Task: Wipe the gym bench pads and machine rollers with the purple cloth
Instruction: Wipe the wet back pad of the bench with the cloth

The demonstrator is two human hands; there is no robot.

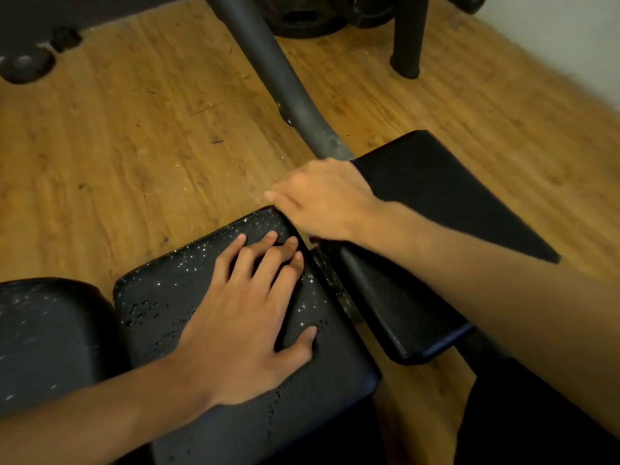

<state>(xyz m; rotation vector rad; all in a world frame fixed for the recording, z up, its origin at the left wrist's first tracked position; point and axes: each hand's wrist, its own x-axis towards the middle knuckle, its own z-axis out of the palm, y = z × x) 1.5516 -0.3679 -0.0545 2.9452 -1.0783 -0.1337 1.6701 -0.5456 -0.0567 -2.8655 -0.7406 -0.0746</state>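
Note:
A black bench pad (161, 297) speckled with water drops lies in front of me. My left hand (245, 317) rests flat on it, fingers spread, holding nothing. My right hand (322, 199) is palm-down at the pad's far corner, over the gap to a second black pad (436, 196). Only a thin purplish sliver of the purple cloth (313, 237) shows beneath that hand's heel; the rest is hidden under the palm. A narrower black pad (396, 310) runs below my right forearm.
Another wet black pad (43, 330) sits at the left. A grey metal frame tube (268, 62) slants from the top down to my right hand. Weight plates (302, 18) and a black post (409, 35) stand on the wooden floor (134, 146) behind.

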